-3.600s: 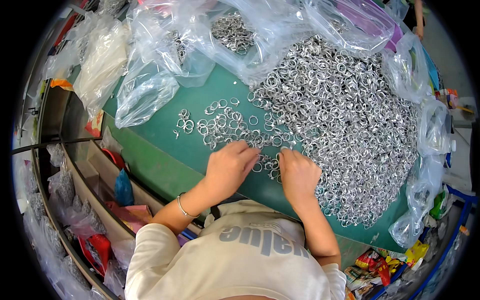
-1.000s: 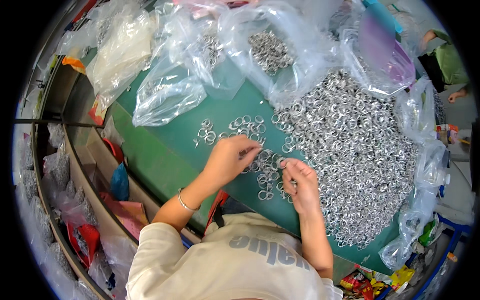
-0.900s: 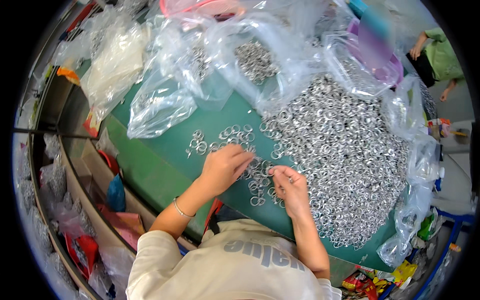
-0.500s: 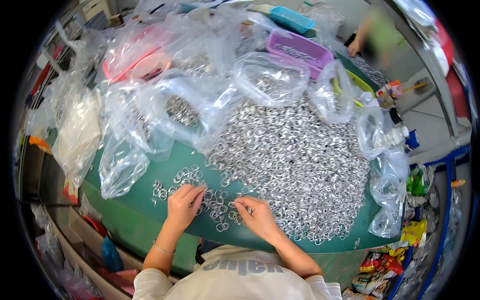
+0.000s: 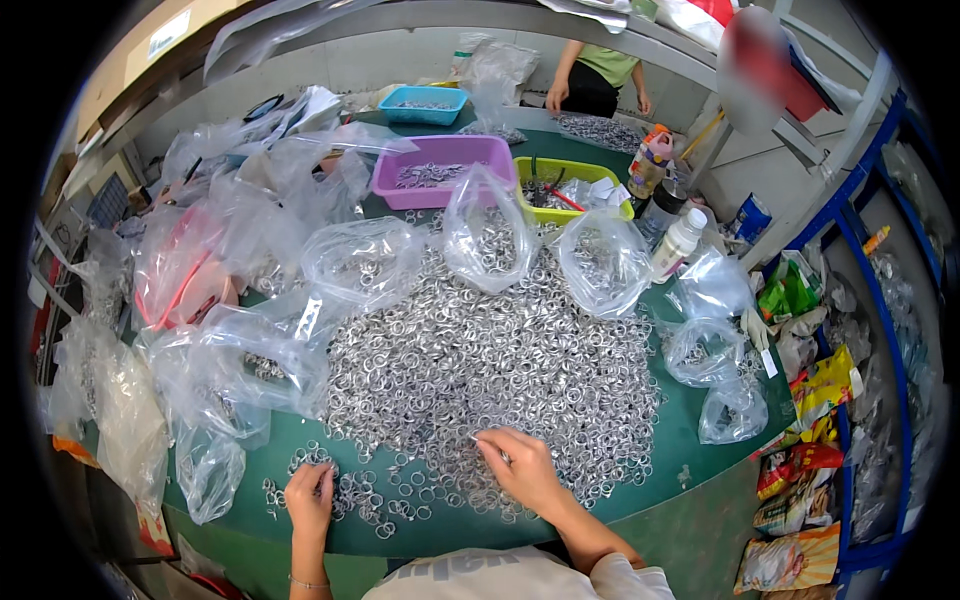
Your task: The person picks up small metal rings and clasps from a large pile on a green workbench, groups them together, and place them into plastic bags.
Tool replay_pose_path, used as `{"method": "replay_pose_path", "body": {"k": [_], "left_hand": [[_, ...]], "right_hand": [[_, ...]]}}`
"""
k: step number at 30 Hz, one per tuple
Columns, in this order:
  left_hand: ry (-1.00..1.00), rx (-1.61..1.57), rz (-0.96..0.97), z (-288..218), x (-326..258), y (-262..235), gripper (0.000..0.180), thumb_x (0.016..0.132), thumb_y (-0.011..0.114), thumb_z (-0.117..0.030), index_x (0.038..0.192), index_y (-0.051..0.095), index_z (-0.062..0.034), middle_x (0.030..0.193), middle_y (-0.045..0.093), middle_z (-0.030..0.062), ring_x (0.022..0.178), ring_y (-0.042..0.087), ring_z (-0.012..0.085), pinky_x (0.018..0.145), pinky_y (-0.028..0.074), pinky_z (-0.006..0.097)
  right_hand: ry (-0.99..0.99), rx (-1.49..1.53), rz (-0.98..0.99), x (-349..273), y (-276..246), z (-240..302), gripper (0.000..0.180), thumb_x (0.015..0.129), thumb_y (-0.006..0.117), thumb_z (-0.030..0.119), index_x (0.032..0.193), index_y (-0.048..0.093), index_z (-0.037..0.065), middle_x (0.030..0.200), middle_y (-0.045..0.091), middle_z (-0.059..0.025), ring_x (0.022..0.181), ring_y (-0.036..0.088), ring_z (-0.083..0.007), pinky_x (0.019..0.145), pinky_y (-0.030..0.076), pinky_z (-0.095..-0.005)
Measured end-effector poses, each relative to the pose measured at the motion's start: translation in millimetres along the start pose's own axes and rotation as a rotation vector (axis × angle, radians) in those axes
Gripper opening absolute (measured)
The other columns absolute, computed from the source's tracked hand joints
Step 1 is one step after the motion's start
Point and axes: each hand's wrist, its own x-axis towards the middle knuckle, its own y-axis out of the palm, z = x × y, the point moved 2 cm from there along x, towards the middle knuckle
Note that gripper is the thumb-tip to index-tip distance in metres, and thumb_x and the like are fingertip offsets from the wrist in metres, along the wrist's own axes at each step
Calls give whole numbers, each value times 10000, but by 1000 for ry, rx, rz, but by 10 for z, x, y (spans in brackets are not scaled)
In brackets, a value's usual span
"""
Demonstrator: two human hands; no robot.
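Note:
A broad heap of small silvery metal rings (image 5: 500, 370) covers the middle of the green table (image 5: 650, 500). My right hand (image 5: 522, 472) is over the heap's near edge, thumb and index finger curled toward each other; what they pinch blends into the rings behind. Farther left, my left hand (image 5: 309, 497) has its fingertips drawn together at a small, loose cluster of rings (image 5: 360, 492). Whatever those fingertips hold is too small to name. More rings lie scattered between the two hands.
Clear plastic bags (image 5: 365, 262) of rings line the heap's far and left sides. Behind them stand a purple basin (image 5: 445, 160), a lime-green basin (image 5: 575, 205) and a blue tray (image 5: 423, 104). A white bottle (image 5: 680, 245) is at right. A co-worker's hand (image 5: 557, 97) shows at the far end.
The view has tilted up and swung right. My right hand has gone from the loose rings beside the heap to over the heap. My left hand stays by the small cluster.

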Motion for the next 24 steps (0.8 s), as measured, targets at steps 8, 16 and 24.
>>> {"method": "replay_pose_path", "body": {"k": [8, 16, 24], "left_hand": [[-16, 43, 0, -128, 39, 103, 128, 691, 649, 37, 812, 645, -6, 648, 542, 106, 541, 521, 235, 502, 413, 311], [-76, 181, 87, -126, -74, -4, 98, 696, 664, -65, 793, 671, -77, 653, 555, 77, 583, 554, 256, 523, 446, 338], [-65, 141, 177, -107, -174, -41, 104, 750, 627, -156, 839, 641, -103, 731, 573, 47, 675, 588, 244, 567, 488, 351]], "right_hand": [[73, 36, -56, 13, -295, -103, 99, 792, 598, 23, 877, 626, -19, 763, 623, -122, 615, 602, -221, 537, 474, -293], [108, 64, -33, -2, -200, -159, 84, 782, 604, 35, 848, 617, -15, 768, 624, -131, 632, 607, -249, 557, 481, -303], [109, -15, 180, -68, 13, -17, 72, 755, 584, -14, 817, 612, -38, 662, 576, -112, 568, 530, -180, 541, 413, -274]]}}
